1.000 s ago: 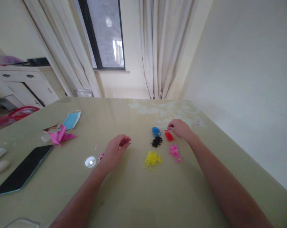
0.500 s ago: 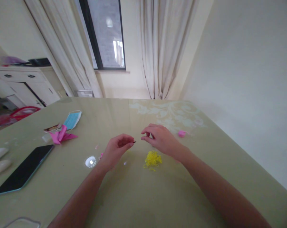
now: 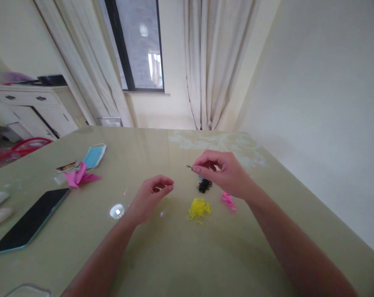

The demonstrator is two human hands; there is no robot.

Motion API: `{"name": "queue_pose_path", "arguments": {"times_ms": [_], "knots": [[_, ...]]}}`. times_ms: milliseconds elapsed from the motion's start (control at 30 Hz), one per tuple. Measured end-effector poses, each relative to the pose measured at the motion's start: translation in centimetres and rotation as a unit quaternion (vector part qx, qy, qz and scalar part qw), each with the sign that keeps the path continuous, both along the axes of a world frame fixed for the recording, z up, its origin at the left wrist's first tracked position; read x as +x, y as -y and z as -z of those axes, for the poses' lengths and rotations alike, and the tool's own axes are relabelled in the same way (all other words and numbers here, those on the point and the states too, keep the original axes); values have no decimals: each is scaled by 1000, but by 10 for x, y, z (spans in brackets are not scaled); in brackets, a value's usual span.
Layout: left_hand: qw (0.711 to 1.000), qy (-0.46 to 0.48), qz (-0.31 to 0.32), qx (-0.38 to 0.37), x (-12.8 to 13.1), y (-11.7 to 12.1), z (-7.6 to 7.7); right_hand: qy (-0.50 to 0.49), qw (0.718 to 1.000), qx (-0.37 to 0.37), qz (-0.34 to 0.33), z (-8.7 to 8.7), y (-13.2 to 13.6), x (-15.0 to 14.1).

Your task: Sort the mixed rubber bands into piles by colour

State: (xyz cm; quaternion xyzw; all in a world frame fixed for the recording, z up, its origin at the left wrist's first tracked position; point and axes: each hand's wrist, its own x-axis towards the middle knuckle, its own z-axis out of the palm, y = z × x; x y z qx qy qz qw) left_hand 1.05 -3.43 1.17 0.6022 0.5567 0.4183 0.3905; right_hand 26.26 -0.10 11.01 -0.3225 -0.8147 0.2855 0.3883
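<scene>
My right hand [image 3: 222,171] pinches a small black rubber band [image 3: 189,166] between thumb and forefinger, held above the table. Under and beside that hand lies a black pile of rubber bands [image 3: 204,185]; blue and red piles behind it are mostly covered. A pink pile [image 3: 228,201] sits below the right wrist, and a yellow pile [image 3: 199,209] lies nearer to me. To the left, my left hand [image 3: 152,194] hovers with curled fingers, thumb and fingertips slightly apart, and nothing shows between them.
Left of my left hand stands a small clear, shiny round object [image 3: 117,211]. Further left are a black tablet [image 3: 29,220], a pink folded paper shape [image 3: 81,177] and a blue face mask [image 3: 94,156]. A wall [image 3: 323,123] borders the table on the right.
My right hand went from the red pile to near my left fingertips, then drew back up and right. The black rubber band seen at my left fingertips is now in my right hand.
</scene>
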Motion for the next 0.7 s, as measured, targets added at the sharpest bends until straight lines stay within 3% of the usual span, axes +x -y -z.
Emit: {"name": "queue_pose_path", "arguments": {"times_ms": [133,233,367,567,700], "knots": [[982,-187,15,-6,-17,-3,7,-45,997,-60,-4,-26,11,21],[964,-257,56,-26,-24,-5,15,-69,994,-90,-5,-33,17,26],[960,-263,88,-46,-25,-8,20,-84,991,-106,-9,-36,21,27],[956,-279,88,-35,-22,-8,19,-71,993,-93,-5,-43,26,31],[960,-271,69,-9,-19,-8,20,25,999,-40,13,-38,14,33]]}}
